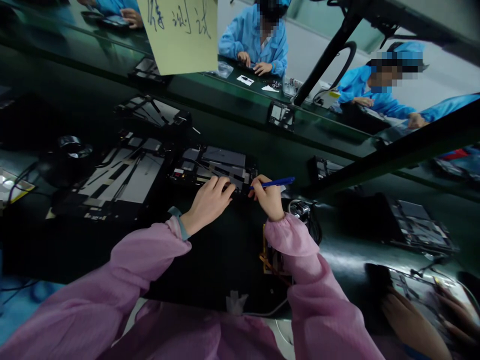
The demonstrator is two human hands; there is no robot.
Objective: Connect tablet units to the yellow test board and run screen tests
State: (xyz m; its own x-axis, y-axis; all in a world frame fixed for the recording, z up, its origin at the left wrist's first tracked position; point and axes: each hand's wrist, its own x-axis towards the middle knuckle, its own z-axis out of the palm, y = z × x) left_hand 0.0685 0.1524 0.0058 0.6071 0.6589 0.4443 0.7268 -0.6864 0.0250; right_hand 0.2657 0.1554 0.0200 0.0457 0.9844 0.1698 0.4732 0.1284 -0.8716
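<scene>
An opened tablet (pixel 225 156) lies in front of me, its grey battery plates, cables and boards exposed, with a small light glowing near its left end. My left hand (pixel 210 200) is closed at the tablet's near edge, with bent fingers resting on it; the fingertips are partly hidden. In my right hand (pixel 268 197) is a slim blue pen-like tool (pixel 281 181), pinched between thumb and fingers. Its back end points right and its tip, hard to make out, is at the tablet's right end. Beside the tablet lies a larger opened device (pixel 123 175) with white panels and dark strips.
Further opened devices lie behind (pixel 153 111) and to the right (pixel 420 225). A roll of tape (pixel 70 145) sits at left. Under my right forearm is a wired box (pixel 268 252). A yellow note (pixel 183 35) hangs ahead. A slanted dark post (pixel 393 155) crosses the right. Co-workers' hands (pixel 408 320) work lower right.
</scene>
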